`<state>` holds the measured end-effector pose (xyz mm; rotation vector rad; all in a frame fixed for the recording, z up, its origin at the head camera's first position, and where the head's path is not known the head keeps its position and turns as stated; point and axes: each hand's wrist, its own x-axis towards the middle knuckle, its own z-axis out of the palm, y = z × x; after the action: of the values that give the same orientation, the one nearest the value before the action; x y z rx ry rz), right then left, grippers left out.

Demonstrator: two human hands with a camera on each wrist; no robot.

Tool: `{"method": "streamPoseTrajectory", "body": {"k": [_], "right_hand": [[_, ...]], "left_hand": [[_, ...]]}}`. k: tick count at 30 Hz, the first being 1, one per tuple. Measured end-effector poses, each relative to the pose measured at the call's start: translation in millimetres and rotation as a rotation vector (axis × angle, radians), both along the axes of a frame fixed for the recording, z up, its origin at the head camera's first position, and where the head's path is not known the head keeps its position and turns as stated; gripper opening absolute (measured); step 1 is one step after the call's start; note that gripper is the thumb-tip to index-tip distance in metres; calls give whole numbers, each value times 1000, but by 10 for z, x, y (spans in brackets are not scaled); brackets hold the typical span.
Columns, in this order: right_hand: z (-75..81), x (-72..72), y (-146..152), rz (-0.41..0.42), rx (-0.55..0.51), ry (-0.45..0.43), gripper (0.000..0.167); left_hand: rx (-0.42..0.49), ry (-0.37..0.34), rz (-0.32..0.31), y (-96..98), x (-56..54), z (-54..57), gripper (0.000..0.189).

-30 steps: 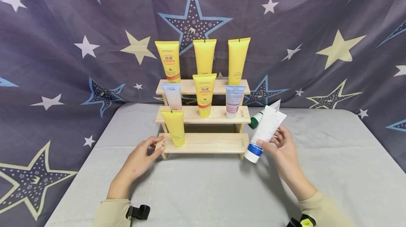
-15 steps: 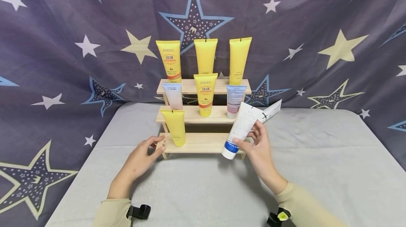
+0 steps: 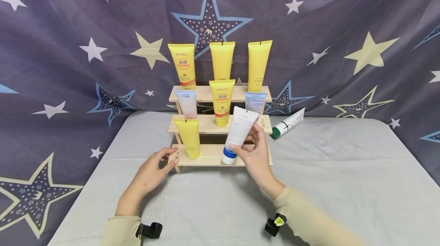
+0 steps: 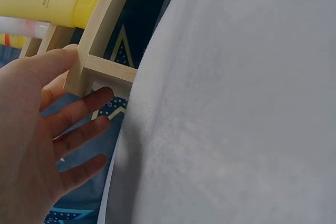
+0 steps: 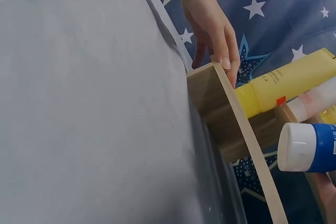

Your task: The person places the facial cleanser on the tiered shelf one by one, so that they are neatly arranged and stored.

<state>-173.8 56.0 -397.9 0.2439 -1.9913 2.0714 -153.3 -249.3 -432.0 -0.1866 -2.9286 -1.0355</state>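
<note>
In the head view my right hand holds a white tube with a blue band and white cap, thumb across its lower front. The tube leans, cap down, over the right half of the bottom shelf of a three-tier wooden stand. Its cap appears apart from the board in the right wrist view. My left hand holds the left end of that shelf between thumb and forefinger; the other fingers stay loose in the left wrist view. Close to it stands a yellow tube on the bottom shelf.
Three yellow tubes stand on the top shelf. On the middle shelf, a yellow tube stands between a pale tube and a bluish tube, partly hidden. A green-capped white tube lies on the grey cloth to the right.
My right hand has carried the white tube leftward from beside the stand to over the bottom shelf, uncovering the green-capped tube. My left hand has stayed at the shelf end.
</note>
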Motion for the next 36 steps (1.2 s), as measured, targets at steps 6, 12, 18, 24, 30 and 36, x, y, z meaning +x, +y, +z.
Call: {"method": "streamPoseTrajectory", "body": {"k": [6,12,18,24,30,36], "right_hand": [[18,-62,-136,17,-43,-20,79],[-5,-78,-228,52,-9,16,76],[-66,-89,-269,100,44,89,73],[-68,-91,-267,157,183,119,71],[-42,-96,-253,186,269,103,64],[4,-72,-157,277,336,24,68]], "left_hand": [[-1,-7,0,9,4,-5,53],[0,-10,6,13,6,-10,54],[5,-13,11,14,3,-23,55],[12,-15,7,11,0,-26,55],[22,-6,2,3,-10,-20,54],[18,2,2,-6,-16,-31,53]]}}
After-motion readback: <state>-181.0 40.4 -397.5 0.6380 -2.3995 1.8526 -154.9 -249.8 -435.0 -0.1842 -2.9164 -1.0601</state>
